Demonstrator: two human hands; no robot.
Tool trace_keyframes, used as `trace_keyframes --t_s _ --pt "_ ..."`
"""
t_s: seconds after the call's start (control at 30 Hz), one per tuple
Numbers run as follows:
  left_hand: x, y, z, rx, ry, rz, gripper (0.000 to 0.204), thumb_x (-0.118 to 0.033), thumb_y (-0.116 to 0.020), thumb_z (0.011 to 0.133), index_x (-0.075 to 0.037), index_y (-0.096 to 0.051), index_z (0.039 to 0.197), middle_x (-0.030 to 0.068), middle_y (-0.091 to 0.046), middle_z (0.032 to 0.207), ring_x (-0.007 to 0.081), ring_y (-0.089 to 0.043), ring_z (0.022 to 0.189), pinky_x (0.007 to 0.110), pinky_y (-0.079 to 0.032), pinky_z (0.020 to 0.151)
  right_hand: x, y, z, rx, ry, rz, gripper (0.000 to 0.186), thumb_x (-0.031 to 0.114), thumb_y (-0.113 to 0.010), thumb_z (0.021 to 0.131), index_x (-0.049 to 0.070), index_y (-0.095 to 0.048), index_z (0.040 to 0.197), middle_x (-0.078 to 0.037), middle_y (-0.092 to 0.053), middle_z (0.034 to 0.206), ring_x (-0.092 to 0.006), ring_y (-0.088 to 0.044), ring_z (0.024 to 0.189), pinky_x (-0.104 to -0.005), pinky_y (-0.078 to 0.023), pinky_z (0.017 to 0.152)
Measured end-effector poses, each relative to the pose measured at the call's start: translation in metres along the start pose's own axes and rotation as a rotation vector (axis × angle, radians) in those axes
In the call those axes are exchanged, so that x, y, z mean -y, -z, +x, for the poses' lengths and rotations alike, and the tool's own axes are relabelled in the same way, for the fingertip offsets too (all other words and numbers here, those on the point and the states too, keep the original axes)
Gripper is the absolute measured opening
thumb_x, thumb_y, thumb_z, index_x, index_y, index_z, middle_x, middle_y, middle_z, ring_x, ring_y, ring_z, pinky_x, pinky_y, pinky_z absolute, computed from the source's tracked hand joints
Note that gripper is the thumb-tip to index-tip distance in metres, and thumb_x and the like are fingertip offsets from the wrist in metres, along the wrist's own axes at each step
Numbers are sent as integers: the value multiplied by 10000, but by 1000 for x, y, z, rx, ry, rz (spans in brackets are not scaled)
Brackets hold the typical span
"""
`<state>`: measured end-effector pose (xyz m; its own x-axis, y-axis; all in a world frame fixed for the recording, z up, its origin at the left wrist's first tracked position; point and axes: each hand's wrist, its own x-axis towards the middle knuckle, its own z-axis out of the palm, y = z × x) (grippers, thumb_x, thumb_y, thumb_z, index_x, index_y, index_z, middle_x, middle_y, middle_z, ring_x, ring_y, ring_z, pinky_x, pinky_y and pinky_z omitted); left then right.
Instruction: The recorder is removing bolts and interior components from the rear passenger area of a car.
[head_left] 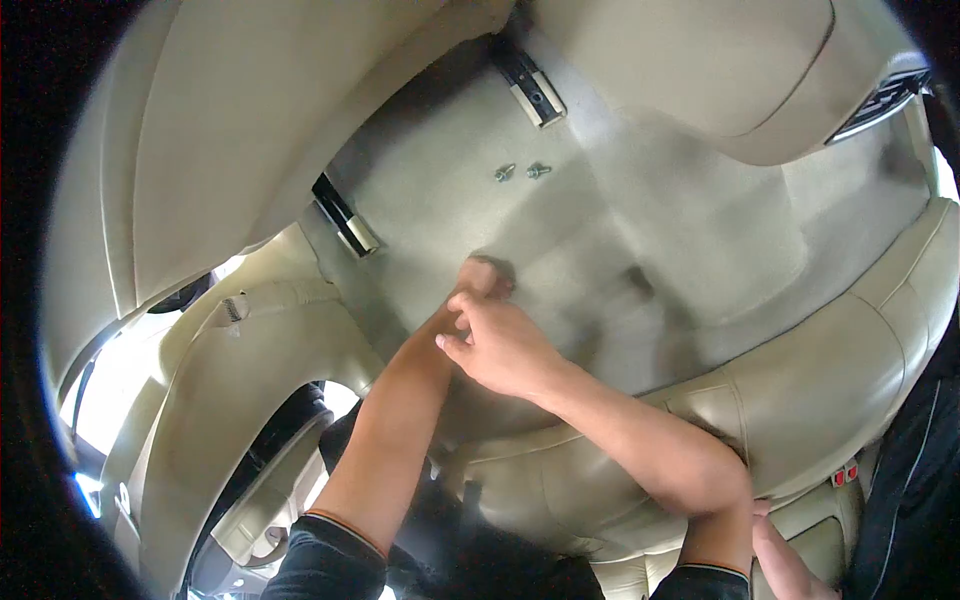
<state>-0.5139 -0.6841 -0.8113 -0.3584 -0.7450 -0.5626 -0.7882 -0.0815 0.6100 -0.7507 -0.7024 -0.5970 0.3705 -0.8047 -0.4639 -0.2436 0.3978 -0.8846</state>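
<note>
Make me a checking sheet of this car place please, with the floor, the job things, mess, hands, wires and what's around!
Surface: grey-beige car floor, lit unevenly.
Job's things: left bolt and right bolt lie close together on the floor, beyond the hands.
Clutter: a dark blurry patch; can't tell if it's only shadow.
Grips: left hand blurred, its hold unclear; right hand crosses over the left wrist, fingers loosely bent, nothing seen in it.
Cables: nothing seen for sure.
Surroundings: beige bench seat, red buckles, another person's arm.
</note>
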Motion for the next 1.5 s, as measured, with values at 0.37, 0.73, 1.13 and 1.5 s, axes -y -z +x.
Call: trace_keyframes --t_s 0.37,0.73,1.13,1.5 --pt "24 36 -53 -55 353 -160 228 -208 -509 803 -70 -642 678 103 -620 659 239 -576 570 378 -448 506 4 1 -1 -4 27 18 361 211 -609 829 -57 -502 1046 -277 -620 831 -412 -624 825 -476 -501 720" --pt "15 16 -52 4 575 -394 244 -184 -479 816 -57 -632 675 112 -607 638 237 -564 545 378 -440 487 13 6 0 -44 82 -64 376 227 -626 817 -72 -524 1020 -265 -626 875 -387 -621 879 -457 -495 769" --pt "-84 -12 34 202 582 -617 263 -159 -446 830 -42 -621 671 121 -593 615 234 -550 517 378 -432 467 27 99 -46 160 -29 -569 308 233 -564 867 -28 -526 1028 -219 -580 1069 -358 -596 920 -463 -479 824" --pt "15 9 76 -261 601 55 593 -312 -607 807 -15 -444 1294 156 -533 1260 293 -526 1121 392 -396 959 6 116 -30 23 69 -180 365 247 -559 864 31 -497 1152 -229 -575 1051 -397 -563 981 -479 -450 844"
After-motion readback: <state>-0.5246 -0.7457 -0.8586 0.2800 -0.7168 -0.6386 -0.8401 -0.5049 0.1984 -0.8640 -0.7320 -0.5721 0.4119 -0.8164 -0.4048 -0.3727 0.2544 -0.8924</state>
